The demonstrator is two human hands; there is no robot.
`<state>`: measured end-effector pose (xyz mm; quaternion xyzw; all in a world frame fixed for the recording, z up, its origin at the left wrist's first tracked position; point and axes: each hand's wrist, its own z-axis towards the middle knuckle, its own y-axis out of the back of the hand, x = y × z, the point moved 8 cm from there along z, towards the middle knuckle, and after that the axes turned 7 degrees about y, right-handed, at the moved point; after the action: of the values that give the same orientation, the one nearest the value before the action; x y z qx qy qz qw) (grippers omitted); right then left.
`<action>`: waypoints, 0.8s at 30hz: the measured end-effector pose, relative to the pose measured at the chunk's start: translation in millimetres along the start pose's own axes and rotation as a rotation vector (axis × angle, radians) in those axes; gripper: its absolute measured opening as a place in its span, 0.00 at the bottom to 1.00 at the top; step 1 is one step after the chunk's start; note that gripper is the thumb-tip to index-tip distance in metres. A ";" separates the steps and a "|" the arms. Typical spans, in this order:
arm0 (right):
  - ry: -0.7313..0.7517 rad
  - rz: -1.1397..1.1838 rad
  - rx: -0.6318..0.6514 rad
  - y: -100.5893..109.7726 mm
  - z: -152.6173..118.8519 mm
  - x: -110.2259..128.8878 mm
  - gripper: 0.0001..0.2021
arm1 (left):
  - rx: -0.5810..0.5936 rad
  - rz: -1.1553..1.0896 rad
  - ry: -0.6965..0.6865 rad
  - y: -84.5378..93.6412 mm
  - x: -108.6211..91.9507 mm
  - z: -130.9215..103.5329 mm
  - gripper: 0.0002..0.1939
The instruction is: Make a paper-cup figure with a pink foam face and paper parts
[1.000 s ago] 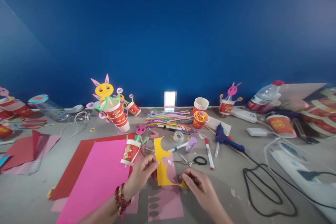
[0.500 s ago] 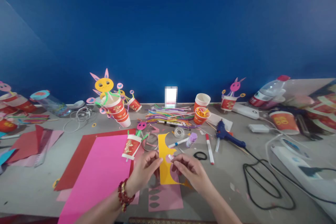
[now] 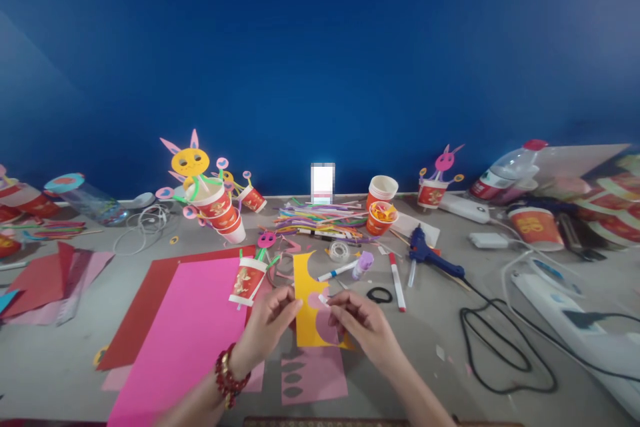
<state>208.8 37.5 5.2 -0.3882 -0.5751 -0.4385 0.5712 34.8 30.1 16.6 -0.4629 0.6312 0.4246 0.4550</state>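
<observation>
Since the frame from a second ago, your right hand (image 3: 363,327) has moved up from the low corner of the yellow sheet (image 3: 306,320) to beside the small white piece (image 3: 323,299). Your left hand (image 3: 265,330) is nearly closed, thumb against fingers on the sheet's straight left edge. Your right fingers are bunched, only slightly parted; whether they grip the white piece, you can't tell from here. The yellow sheet sits between your hands, its lower end over the pale pink sheet (image 3: 320,380). Being so small, that white piece could slip or land askew if your fingertips snag it. The yellow looks thin and flat, scalloped by round bites with curved pink shapes (image 3: 327,325) showing in them; its narrow lower tail could bend or tear if your right hand catches it. The pale pink sheet has leaf-shaped holes. Farther out, the black scissor handle (image 3: 370,294) makes a smooth loop, and the red-and-white paper cup (image 3: 249,280) leans close to your left hand, so a wide elbow or wrist could tip it. Beyond lie fuzzy-looking coloured stems (image 3: 320,220), loosely heaped.
</observation>
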 end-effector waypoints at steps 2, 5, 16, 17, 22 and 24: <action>0.029 -0.165 -0.028 12.6 -4.1 -3.3 0.16 | -0.046 0.073 -0.025 15.4 -1.8 -2.2 0.14; 0.044 -0.349 -0.045 29.1 -13.6 -10.1 0.14 | -0.021 0.190 -0.025 28.1 -4.2 -6.2 0.12; 0.151 -0.677 -0.183 52.9 -31.4 -2.6 0.13 | 0.197 0.842 -0.208 -27.7 8.8 2.2 0.14; 0.159 -0.684 -0.189 55.0 -31.6 -2.2 0.13 | 0.183 0.853 -0.230 -29.9 11.5 3.8 0.14; 0.130 -0.708 -0.239 75.5 -34.3 -8.0 0.13 | 0.052 0.968 -0.304 -30.7 19.3 5.7 0.14; 0.118 -0.730 -0.267 84.3 -35.2 -9.5 0.13 | -0.002 1.015 -0.313 -29.7 19.2 4.5 0.12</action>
<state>300.3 31.1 -0.4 -0.2035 -0.5794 -0.7053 0.3541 61.4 24.4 -6.4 -0.0309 0.6999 0.6561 0.2806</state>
